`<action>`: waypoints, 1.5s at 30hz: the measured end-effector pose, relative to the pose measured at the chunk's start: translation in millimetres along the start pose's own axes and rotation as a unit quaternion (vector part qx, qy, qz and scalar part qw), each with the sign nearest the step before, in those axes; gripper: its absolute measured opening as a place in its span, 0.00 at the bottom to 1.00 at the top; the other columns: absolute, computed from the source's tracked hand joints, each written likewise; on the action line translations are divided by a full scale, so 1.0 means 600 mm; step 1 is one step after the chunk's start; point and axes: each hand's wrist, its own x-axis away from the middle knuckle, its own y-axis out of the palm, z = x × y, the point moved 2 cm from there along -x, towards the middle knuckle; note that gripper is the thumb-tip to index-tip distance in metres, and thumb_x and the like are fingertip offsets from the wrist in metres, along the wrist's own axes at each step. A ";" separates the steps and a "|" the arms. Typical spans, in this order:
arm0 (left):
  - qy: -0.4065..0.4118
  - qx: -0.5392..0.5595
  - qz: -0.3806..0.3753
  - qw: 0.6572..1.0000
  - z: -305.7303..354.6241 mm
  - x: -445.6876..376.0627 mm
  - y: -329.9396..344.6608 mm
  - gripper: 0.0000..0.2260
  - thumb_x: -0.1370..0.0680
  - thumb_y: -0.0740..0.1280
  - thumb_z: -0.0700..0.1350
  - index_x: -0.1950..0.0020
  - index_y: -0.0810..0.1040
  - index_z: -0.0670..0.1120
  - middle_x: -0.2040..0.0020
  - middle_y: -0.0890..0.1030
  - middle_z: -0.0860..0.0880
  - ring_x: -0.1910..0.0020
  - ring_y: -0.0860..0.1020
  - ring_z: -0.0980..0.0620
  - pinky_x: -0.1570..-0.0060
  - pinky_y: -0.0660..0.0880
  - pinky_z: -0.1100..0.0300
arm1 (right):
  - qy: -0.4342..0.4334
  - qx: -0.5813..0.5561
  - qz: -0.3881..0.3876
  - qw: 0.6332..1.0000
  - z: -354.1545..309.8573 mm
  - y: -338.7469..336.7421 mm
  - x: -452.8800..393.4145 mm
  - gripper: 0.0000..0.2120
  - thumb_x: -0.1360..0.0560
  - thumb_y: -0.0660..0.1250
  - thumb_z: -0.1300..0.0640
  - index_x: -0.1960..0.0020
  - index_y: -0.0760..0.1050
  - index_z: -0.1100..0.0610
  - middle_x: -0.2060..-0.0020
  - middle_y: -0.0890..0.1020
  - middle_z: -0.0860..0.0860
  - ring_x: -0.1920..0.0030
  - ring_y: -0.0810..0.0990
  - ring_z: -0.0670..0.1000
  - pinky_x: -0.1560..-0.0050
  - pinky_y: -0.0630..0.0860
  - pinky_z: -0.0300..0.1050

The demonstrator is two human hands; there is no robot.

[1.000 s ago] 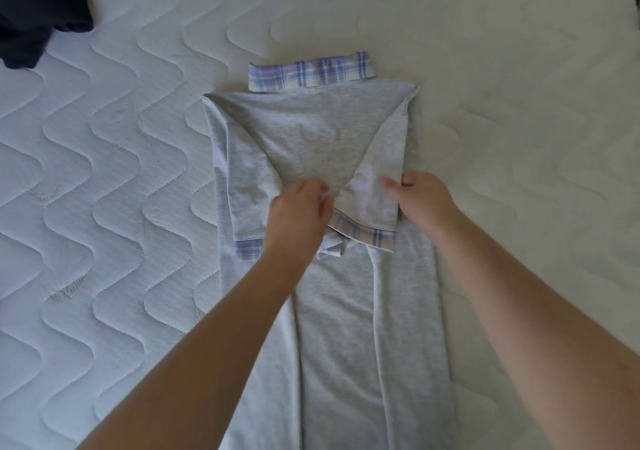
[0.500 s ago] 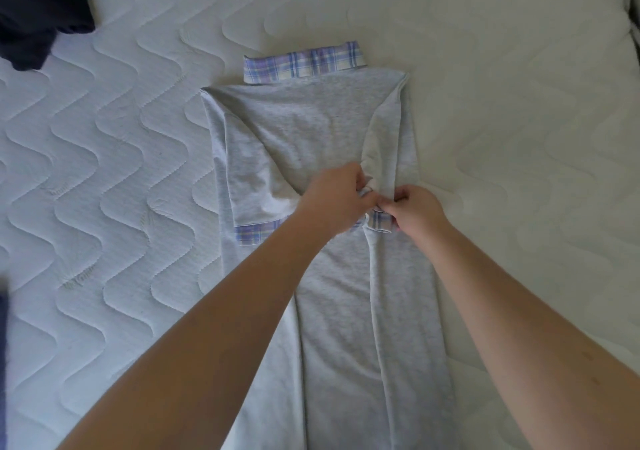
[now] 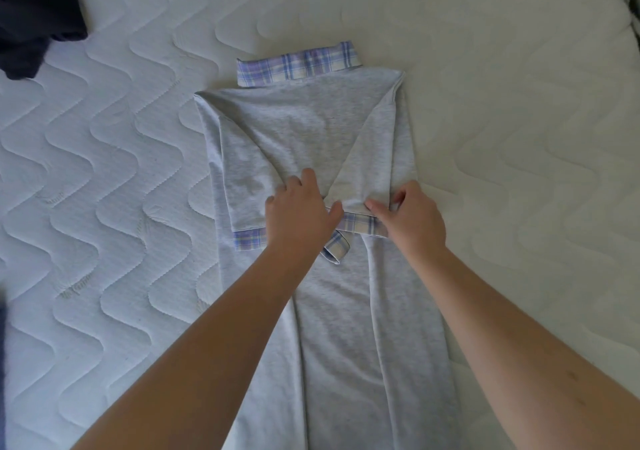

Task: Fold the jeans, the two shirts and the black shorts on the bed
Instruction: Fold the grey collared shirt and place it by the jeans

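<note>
Grey and soft, the shirt lies flat in the middle of the white bed, with its checked collar at the far end. Both sides are folded in, so its long edges run straight down toward the person. The left hand rests on the left sleeve, its fingers curled onto the cloth. The right hand pinches the checked cuff of the right sleeve. There is lots of bare bed on the left and right of the shirt. A dark piece of clothing sits at the far left corner, well apart.
</note>
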 end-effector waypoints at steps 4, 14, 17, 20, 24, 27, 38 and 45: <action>0.126 0.020 0.129 0.983 0.031 -0.018 0.028 0.18 0.21 0.61 0.50 0.35 0.74 0.42 0.41 0.77 0.42 0.42 0.77 0.41 0.44 0.73 0.48 | -0.135 -0.064 0.135 0.980 -0.019 -0.010 -0.030 0.10 0.21 0.65 0.50 0.49 0.73 0.57 0.58 0.77 0.51 0.55 0.76 0.53 0.52 0.74 0.51; 0.155 -0.042 0.047 0.986 -0.005 -0.018 0.134 0.28 0.17 0.47 0.56 0.19 0.50 0.46 0.19 0.50 0.47 0.20 0.47 0.49 0.22 0.49 0.48 | -0.325 0.213 0.074 0.919 -0.057 0.031 -0.153 0.30 0.18 0.47 0.43 0.21 0.54 0.58 0.21 0.57 0.53 0.21 0.52 0.51 0.23 0.48 0.50; 0.156 -0.043 0.046 0.986 -0.005 -0.018 0.137 0.28 0.17 0.47 0.56 0.19 0.49 0.49 0.19 0.48 0.47 0.20 0.45 0.49 0.22 0.47 0.47 | -0.322 0.249 0.053 0.912 -0.049 0.024 -0.187 0.33 0.19 0.44 0.40 0.20 0.49 0.56 0.21 0.52 0.51 0.21 0.48 0.48 0.22 0.45 0.48; 0.174 -0.049 0.045 0.983 -0.010 -0.018 0.142 0.28 0.18 0.49 0.54 0.19 0.48 0.51 0.19 0.47 0.50 0.20 0.45 0.49 0.23 0.46 0.45 | -0.340 0.250 0.041 0.906 -0.061 0.018 -0.217 0.34 0.20 0.45 0.40 0.20 0.48 0.57 0.20 0.50 0.52 0.21 0.47 0.48 0.22 0.43 0.45; 0.189 -0.052 0.047 0.979 -0.013 -0.021 0.146 0.28 0.19 0.50 0.54 0.19 0.52 0.52 0.19 0.52 0.53 0.20 0.49 0.51 0.23 0.49 0.43 | -0.371 0.261 0.040 0.890 -0.082 0.013 -0.256 0.33 0.20 0.46 0.41 0.20 0.51 0.58 0.21 0.52 0.54 0.21 0.50 0.50 0.23 0.45 0.46; 0.185 -0.056 0.046 0.980 -0.014 -0.024 0.145 0.28 0.20 0.51 0.54 0.19 0.54 0.52 0.19 0.52 0.54 0.20 0.50 0.51 0.24 0.50 0.43 | -0.394 0.275 0.031 0.877 -0.101 0.006 -0.278 0.32 0.19 0.46 0.42 0.21 0.53 0.59 0.21 0.55 0.55 0.21 0.52 0.51 0.22 0.47 0.48; 0.179 -0.066 0.013 0.982 -0.012 -0.034 0.149 0.29 0.20 0.52 0.55 0.19 0.51 0.53 0.19 0.48 0.54 0.20 0.46 0.51 0.24 0.46 0.43 | -0.312 0.258 0.055 0.913 -0.099 -0.025 -0.323 0.37 0.22 0.41 0.37 0.20 0.45 0.57 0.20 0.49 0.52 0.21 0.47 0.49 0.23 0.40 0.47; 0.176 -0.064 0.010 0.982 -0.010 -0.031 0.145 0.29 0.19 0.51 0.54 0.19 0.49 0.53 0.19 0.47 0.54 0.20 0.44 0.52 0.23 0.44 0.44 | -0.334 0.187 0.089 0.919 -0.101 0.003 -0.173 0.30 0.17 0.47 0.46 0.20 0.48 0.58 0.21 0.52 0.54 0.21 0.49 0.52 0.23 0.44 0.48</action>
